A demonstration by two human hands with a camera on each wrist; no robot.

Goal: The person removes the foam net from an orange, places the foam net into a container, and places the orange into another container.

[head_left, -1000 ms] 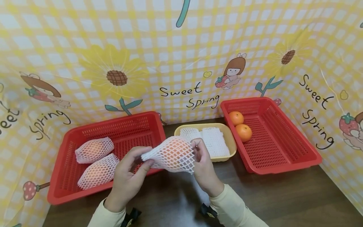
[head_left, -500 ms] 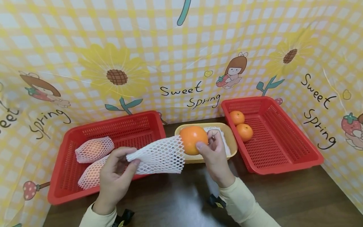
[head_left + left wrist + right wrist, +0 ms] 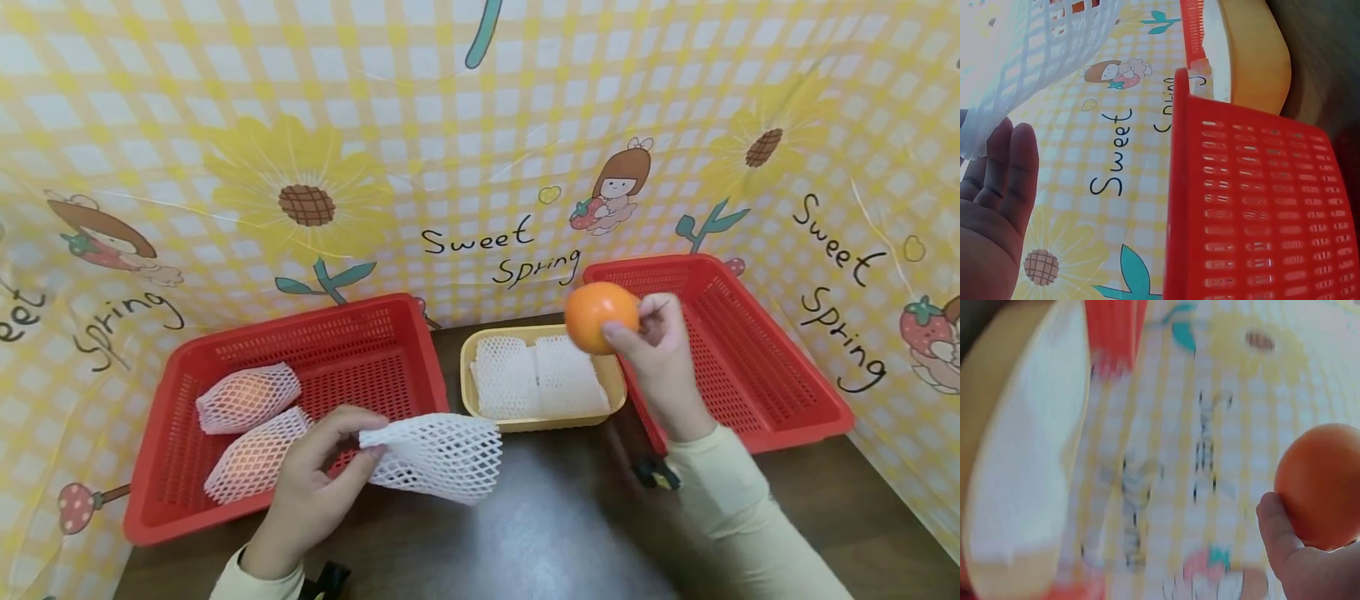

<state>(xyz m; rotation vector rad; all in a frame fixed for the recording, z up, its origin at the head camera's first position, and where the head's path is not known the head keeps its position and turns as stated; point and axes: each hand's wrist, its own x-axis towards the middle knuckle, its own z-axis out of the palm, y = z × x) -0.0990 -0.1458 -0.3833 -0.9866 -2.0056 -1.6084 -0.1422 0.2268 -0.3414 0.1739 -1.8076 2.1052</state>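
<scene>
My left hand (image 3: pixel 318 483) pinches the narrow gathered end of a white foam fruit net (image 3: pixel 442 457), whose wide end points right with nothing inside. In the left wrist view the net (image 3: pixel 1047 47) hangs from the fingertips. Raised over the left edge of the right red basket (image 3: pixel 750 375), my right hand (image 3: pixel 667 371) grips a bare orange (image 3: pixel 595 317) between thumb and fingers. The right wrist view shows the same orange (image 3: pixel 1322 487) at its right edge. The orange and hand hide the other oranges in that basket.
A left red basket (image 3: pixel 367 367) holds two netted oranges (image 3: pixel 258 454). Between the baskets stands a yellow container (image 3: pixel 543 425) with flat foam nets (image 3: pixel 502 375). All rest on a dark wooden table (image 3: pixel 525 533), against a checked cloth backdrop (image 3: pixel 480 150).
The orange has come out of the foam net. My right hand has carried it right and up toward the right basket; my left hand, still holding the net, has shifted left, then slightly back.
</scene>
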